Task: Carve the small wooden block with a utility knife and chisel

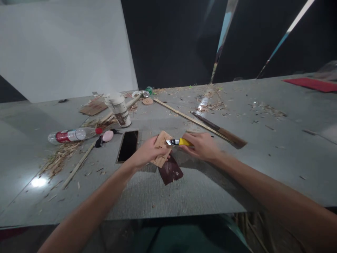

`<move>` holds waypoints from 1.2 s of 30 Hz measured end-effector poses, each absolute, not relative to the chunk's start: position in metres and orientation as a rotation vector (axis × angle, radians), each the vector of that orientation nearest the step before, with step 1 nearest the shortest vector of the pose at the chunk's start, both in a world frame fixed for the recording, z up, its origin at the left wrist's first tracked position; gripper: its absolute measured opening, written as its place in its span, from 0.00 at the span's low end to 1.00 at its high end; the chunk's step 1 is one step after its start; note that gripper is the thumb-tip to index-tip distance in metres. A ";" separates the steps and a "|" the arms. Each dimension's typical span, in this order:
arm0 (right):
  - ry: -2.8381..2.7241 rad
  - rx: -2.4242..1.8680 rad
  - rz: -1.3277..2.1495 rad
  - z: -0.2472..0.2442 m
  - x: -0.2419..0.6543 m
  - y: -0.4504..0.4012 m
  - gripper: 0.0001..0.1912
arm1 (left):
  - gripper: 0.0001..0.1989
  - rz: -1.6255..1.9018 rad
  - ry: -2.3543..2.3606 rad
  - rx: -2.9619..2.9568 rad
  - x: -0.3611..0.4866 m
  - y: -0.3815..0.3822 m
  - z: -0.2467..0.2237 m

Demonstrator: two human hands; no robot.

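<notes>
My left hand [147,151] is closed on a small flat piece of light wood [163,137], held tilted above the table. In my right hand [200,144] is a yellow utility knife [185,142], its blade pointing left over the wood's right edge. Whether the blade touches the wood I cannot tell. Below the wood lies a dark reddish-brown sheet [171,172], perhaps sandpaper, partly covered by the piece. A black smartphone [127,147] rests flat on the table, just left of my left hand.
A paper cup [119,110] stands at the back left, near a plastic bottle [71,135] lying on its side. Beyond my right hand lie a long wooden strip [181,114] and a dark-bladed saw or knife [221,130]. Wood shavings [59,160] litter the grey table [131,196].
</notes>
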State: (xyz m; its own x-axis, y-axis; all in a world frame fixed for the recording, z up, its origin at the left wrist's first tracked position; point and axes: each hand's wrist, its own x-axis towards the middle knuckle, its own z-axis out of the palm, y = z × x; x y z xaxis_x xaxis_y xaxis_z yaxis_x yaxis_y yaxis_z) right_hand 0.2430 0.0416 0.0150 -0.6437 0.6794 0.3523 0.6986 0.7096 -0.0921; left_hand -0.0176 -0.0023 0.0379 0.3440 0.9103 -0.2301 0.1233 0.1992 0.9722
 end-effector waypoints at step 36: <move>-2.469 -0.988 -0.194 0.014 0.256 0.028 0.24 | 0.20 0.634 1.049 1.323 -0.024 -0.016 0.041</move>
State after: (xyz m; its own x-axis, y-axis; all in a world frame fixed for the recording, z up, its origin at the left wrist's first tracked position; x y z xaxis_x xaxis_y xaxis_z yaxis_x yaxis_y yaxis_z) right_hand 0.2564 0.0278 0.0142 -0.6299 0.6153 0.4740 0.6816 0.7305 -0.0424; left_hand -0.0239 -0.0163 0.0405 0.4313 0.8673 -0.2483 0.1831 0.1854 0.9655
